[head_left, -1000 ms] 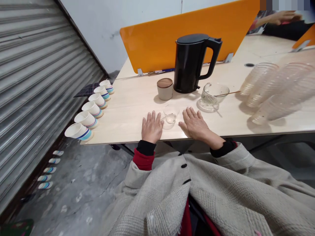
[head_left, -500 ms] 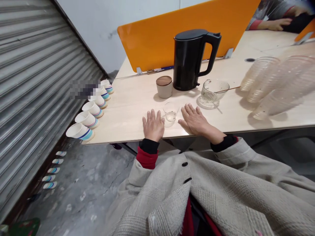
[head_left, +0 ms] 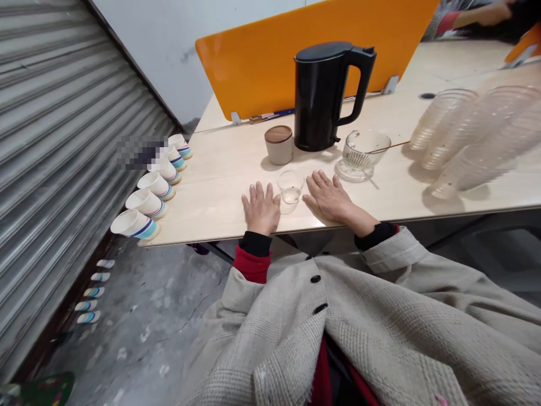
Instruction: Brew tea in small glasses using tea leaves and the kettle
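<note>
Left hand (head_left: 261,208) and right hand (head_left: 332,198) rest palm down on a pale table (head_left: 215,192), a clear cup (head_left: 291,195) between them; behind, a wooden-lidded canister (head_left: 279,149), black electric kettle (head_left: 316,101) and ribbed glass cup (head_left: 367,151) stand before an orange divider (head_left: 249,70); paper cups (head_left: 146,203) line the left edge; stacked plastic cups (head_left: 448,124) crowd the right.

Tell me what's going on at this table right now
Someone's left hand and right hand lie palm down on the table, holding nothing, with a small clear cup between them. Behind it stand a lidded jar and a black kettle, and paper cups line the table's left edge.
</note>
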The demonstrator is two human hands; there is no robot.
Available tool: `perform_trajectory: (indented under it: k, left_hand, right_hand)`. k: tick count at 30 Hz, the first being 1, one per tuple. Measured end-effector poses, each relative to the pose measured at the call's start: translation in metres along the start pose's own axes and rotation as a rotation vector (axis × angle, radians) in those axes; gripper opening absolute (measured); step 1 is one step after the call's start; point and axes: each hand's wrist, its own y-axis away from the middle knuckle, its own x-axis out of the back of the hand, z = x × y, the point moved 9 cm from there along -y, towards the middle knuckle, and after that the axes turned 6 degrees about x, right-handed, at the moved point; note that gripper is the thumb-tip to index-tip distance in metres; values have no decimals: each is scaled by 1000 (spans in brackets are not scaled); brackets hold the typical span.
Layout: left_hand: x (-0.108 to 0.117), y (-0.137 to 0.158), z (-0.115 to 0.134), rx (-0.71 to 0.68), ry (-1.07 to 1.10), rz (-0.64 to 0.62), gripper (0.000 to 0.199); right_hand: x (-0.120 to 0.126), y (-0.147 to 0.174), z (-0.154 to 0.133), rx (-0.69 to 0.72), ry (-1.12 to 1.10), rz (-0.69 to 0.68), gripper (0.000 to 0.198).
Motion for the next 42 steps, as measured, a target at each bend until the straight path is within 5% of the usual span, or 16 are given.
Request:
perform_trajectory:
  k: [42]
  left_hand:
    - [0, 4, -1, -16, 16, 16, 64]
  right_hand:
    - [-3, 0, 1, 7, 42, -16, 71]
